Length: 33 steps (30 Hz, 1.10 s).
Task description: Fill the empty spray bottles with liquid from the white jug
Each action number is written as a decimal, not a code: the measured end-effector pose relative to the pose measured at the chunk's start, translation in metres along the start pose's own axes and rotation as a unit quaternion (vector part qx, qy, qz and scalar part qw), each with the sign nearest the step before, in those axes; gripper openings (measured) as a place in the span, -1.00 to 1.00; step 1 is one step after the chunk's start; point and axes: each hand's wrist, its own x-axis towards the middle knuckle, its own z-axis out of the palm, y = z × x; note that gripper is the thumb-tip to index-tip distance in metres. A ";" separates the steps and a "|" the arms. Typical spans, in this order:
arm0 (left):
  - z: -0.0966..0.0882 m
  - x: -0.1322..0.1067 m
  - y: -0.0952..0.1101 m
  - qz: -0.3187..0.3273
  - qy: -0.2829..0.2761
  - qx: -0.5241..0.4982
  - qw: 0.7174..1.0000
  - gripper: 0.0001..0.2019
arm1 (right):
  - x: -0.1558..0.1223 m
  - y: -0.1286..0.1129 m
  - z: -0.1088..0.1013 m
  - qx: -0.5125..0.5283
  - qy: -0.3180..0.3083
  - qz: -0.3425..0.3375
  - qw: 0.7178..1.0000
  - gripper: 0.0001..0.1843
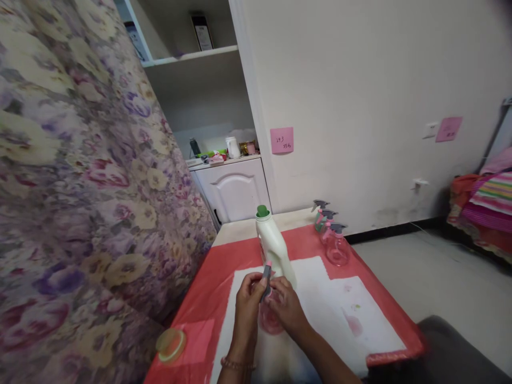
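Observation:
My left hand [248, 301] is closed around the grey trigger spray head [266, 277], which has a pink nozzle tip pointing up and away from me. Beneath it, a clear pink spray bottle [271, 324] stands on the white paper. The fingers of my right hand [287, 308] pinch at the bottle's neck, partly covering it; whether the head is seated on the neck is hidden by my fingers. Just behind both hands, a pale green-white jug [274, 240] with a green cap [262, 210] stands on the paper.
Several spray bottles [337, 250] with grey heads line the table's right back edge. White paper [320, 304] covers part of the red tabletop [200, 298]. A round yellowish lid or tape roll [170, 345] lies front left. A floral curtain [100, 213] hangs on the left.

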 end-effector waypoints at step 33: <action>0.002 -0.003 -0.003 -0.006 0.019 -0.030 0.999 -0.68 | -0.001 0.007 0.009 0.032 0.036 -0.007 0.999 -0.80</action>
